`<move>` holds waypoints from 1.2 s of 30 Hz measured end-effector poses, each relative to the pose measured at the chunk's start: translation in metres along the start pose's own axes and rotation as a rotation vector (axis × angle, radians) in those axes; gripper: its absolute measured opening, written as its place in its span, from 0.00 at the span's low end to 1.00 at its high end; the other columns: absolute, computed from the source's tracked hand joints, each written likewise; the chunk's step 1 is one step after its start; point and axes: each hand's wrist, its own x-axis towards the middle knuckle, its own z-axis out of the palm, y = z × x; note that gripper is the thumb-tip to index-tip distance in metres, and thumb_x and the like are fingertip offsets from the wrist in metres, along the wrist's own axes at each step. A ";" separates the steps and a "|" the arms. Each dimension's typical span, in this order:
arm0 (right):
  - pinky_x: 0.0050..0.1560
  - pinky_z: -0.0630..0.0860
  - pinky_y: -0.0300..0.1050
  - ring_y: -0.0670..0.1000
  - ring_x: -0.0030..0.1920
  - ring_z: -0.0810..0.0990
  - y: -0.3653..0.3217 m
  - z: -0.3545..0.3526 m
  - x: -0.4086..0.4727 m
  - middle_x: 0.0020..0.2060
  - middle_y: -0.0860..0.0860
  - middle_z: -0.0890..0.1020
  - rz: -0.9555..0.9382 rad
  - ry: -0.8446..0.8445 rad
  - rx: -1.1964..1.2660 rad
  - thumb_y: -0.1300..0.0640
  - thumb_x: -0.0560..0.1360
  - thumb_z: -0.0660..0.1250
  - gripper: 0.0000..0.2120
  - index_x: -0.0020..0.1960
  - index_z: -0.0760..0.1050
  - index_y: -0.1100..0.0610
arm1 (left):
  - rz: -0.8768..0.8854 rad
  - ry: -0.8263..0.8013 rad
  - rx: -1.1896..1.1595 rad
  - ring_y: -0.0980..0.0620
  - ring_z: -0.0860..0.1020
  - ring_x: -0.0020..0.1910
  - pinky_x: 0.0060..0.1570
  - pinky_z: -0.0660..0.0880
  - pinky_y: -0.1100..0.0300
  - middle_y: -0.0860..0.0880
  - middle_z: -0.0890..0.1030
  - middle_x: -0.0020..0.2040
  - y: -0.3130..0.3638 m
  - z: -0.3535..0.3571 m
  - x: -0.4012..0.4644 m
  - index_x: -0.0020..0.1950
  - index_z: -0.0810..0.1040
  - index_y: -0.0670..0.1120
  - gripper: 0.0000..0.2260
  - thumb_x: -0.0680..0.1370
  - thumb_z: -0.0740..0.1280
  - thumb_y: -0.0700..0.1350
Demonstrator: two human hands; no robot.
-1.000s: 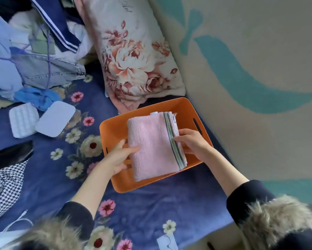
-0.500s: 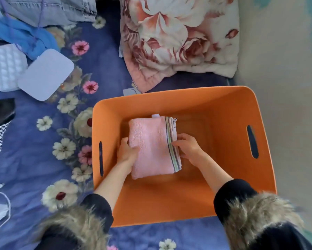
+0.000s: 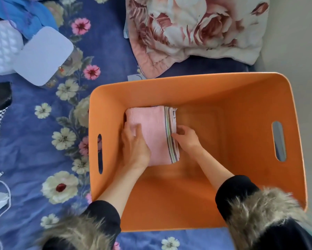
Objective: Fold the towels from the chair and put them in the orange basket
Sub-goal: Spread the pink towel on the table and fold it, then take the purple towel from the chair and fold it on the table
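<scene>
Folded pink towel (image 3: 152, 134) flat on floor of orange basket (image 3: 196, 83), tight against left wall, long axis running far wall to near wall. Left hand (image 3: 135, 147) laid over towel's left edge, fingers together, pressing. Right hand (image 3: 186, 137) at striped right edge, fingers curled onto it; a true pinch cannot be told. Right half of basket bare. Floral pillow (image 3: 196, 31) beyond far rim. No obstruction to lifting out, likely.

Folded pink towel (image 3: 154, 134) inside orange basket (image 3: 187, 91), left hand (image 3: 134, 143) flat on it — right hand (image 3: 186, 137) at striped edge
</scene>
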 end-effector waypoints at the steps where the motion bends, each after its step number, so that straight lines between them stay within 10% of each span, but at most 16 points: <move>1: 0.57 0.70 0.48 0.58 0.59 0.74 0.000 -0.001 -0.005 0.62 0.57 0.73 -0.088 0.081 -0.174 0.59 0.76 0.62 0.21 0.68 0.67 0.58 | 0.030 -0.081 0.054 0.41 0.43 0.75 0.71 0.55 0.48 0.43 0.38 0.75 0.000 0.005 -0.002 0.76 0.51 0.50 0.31 0.77 0.61 0.38; 6: 0.72 0.42 0.61 0.56 0.75 0.40 0.010 -0.003 -0.026 0.76 0.53 0.40 -0.670 -0.065 -1.231 0.53 0.77 0.61 0.36 0.76 0.42 0.49 | 0.093 -0.256 0.261 0.40 0.29 0.72 0.72 0.47 0.42 0.44 0.27 0.72 -0.006 0.019 0.002 0.75 0.39 0.57 0.40 0.75 0.66 0.52; 9: 0.71 0.37 0.59 0.54 0.74 0.34 0.017 0.000 -0.016 0.75 0.52 0.34 -0.664 -0.130 -1.426 0.47 0.78 0.58 0.36 0.75 0.37 0.48 | 0.100 -0.259 0.305 0.41 0.29 0.71 0.73 0.47 0.44 0.44 0.26 0.72 -0.011 0.022 0.008 0.75 0.37 0.58 0.42 0.75 0.66 0.54; 22: 0.73 0.43 0.60 0.55 0.75 0.40 0.005 -0.010 -0.040 0.76 0.50 0.43 -0.414 -0.201 -1.062 0.47 0.78 0.59 0.33 0.76 0.43 0.46 | 0.132 -0.363 0.283 0.47 0.35 0.74 0.73 0.50 0.51 0.47 0.34 0.76 -0.009 -0.015 -0.006 0.76 0.44 0.53 0.35 0.78 0.63 0.52; 36: 0.73 0.51 0.60 0.54 0.75 0.55 -0.027 -0.120 -0.294 0.74 0.51 0.58 -0.327 0.491 -0.621 0.43 0.78 0.58 0.27 0.74 0.56 0.48 | 0.805 -0.103 -0.031 0.55 0.62 0.71 0.67 0.53 0.67 0.51 0.62 0.74 0.078 -0.158 -0.184 0.72 0.64 0.52 0.20 0.80 0.59 0.48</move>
